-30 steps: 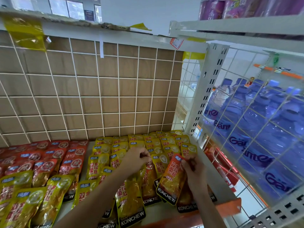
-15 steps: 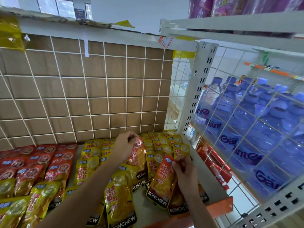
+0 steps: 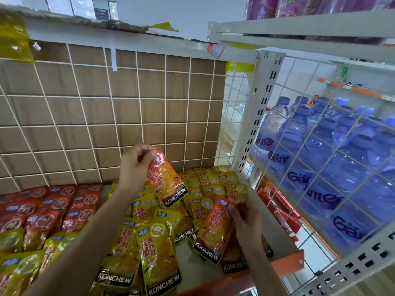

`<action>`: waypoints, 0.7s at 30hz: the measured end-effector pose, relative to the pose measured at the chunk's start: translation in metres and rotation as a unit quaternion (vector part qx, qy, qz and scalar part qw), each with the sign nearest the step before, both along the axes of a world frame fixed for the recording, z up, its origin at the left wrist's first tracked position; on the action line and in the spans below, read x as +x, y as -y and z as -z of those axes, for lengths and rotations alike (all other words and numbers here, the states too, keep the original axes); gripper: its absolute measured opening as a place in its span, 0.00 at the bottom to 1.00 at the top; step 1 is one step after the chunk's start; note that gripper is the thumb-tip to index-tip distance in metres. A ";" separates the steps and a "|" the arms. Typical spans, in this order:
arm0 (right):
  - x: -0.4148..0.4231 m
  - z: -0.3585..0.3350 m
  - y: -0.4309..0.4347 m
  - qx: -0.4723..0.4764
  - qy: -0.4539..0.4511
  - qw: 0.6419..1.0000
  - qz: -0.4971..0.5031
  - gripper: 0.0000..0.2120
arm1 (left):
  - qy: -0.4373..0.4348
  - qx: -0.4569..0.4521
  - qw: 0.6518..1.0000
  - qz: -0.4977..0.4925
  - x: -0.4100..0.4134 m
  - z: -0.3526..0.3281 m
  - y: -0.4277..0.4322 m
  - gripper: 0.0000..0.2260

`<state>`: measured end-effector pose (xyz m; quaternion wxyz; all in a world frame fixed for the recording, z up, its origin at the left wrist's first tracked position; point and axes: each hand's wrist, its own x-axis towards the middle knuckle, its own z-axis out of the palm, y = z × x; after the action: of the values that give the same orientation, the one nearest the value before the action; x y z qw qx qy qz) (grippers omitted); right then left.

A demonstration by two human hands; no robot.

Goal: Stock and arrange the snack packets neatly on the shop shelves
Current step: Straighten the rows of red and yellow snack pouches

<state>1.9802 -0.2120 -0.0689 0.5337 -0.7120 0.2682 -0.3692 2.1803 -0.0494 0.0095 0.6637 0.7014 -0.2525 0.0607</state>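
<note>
Red snack packets (image 3: 53,201) lie in overlapping rows on the left part of the shelf (image 3: 275,233), up against the wire-grid back panel (image 3: 106,124). Yellow packets (image 3: 158,248) cover the middle and reach the back right corner. The left hand (image 3: 136,165) pinches the top edge of an orange packet (image 3: 168,182) between thumb and curled fingers, holding it tilted above the yellow ones. Near the front right corner, the right hand (image 3: 243,218) grips a second orange packet (image 3: 213,229) by its upper end, over other packets by the orange front edge. Beyond the shelf's wire side, blue water bottles (image 3: 320,167) stand packed together.
</note>
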 end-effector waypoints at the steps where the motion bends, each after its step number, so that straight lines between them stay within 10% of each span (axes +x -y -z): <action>1: -0.001 -0.001 0.001 0.002 0.013 1.000 0.005 0.08 | 0.004 0.010 1.000 0.007 -0.001 -0.002 -0.006 0.12; 21: 0.011 -0.028 -0.071 -0.039 -0.025 0.995 -0.090 0.08 | 0.012 0.189 0.982 -0.021 -0.034 0.030 -0.201 0.10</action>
<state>1.9908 -0.1415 -0.0408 0.5298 -0.7625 0.2018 -0.3118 2.1459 0.1517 -0.0205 0.5149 0.8183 -0.2530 0.0346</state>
